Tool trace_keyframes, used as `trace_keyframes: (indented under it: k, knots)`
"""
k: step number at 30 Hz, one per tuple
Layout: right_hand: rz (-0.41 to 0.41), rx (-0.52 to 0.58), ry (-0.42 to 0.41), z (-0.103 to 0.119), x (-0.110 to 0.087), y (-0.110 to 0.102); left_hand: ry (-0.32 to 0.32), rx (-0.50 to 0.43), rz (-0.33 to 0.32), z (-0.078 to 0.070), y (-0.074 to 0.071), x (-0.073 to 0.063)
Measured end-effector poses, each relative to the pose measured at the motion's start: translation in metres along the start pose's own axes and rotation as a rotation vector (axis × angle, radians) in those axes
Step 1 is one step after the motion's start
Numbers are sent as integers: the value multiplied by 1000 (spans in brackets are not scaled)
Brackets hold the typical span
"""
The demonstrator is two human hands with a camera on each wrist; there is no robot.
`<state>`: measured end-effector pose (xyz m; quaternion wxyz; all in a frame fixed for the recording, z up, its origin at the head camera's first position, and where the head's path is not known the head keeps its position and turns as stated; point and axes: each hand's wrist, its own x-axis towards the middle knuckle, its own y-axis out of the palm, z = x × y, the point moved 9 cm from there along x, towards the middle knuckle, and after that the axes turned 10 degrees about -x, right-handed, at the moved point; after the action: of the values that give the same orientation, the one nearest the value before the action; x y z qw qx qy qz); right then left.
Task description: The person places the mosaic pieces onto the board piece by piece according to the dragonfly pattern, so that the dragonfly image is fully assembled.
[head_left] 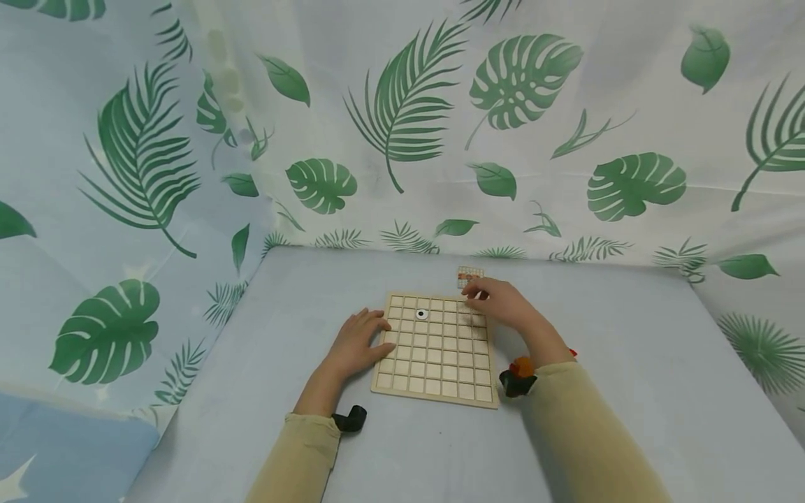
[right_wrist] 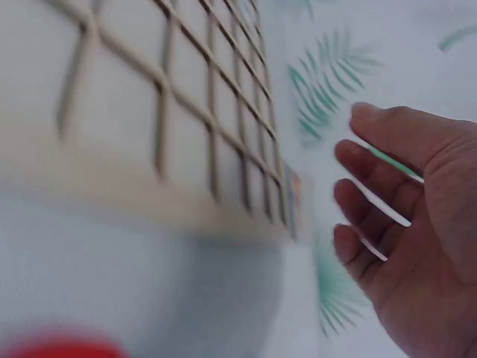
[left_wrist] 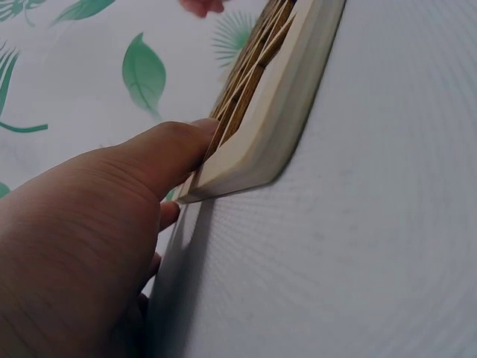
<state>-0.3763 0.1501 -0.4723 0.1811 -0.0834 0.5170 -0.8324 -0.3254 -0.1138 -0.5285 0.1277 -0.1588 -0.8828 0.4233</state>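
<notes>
A square wooden grid board point(head_left: 434, 353) lies on the table with rows of shallow square cells. In its upper left part sits a round white piece with a black dot point(head_left: 421, 314). My left hand point(head_left: 357, 344) rests at the board's left edge, its thumb point(left_wrist: 175, 149) on the rim and the other fingers partly hidden beside it. Over the board's far right corner hovers my right hand point(head_left: 503, 302), fingers loosely bent. Nothing shows between its thumb and fingers point(right_wrist: 365, 201) in the right wrist view.
Just beyond the far right corner of the board lies a small printed card point(head_left: 468, 271), partly behind the right hand. A pale cloth covers the table point(head_left: 629, 335). Leaf-patterned curtains point(head_left: 402, 140) close off the back and sides.
</notes>
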Motion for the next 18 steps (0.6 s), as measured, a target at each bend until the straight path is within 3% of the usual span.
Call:
trace_keyframes:
  k: [8,18]
  knots:
    - [78,-63,102,-57,-37,-21,13,2,-11,-1,0,0]
    - [202,-18,213,-102,-75,-8,5,-1,-4,0,1,-1]
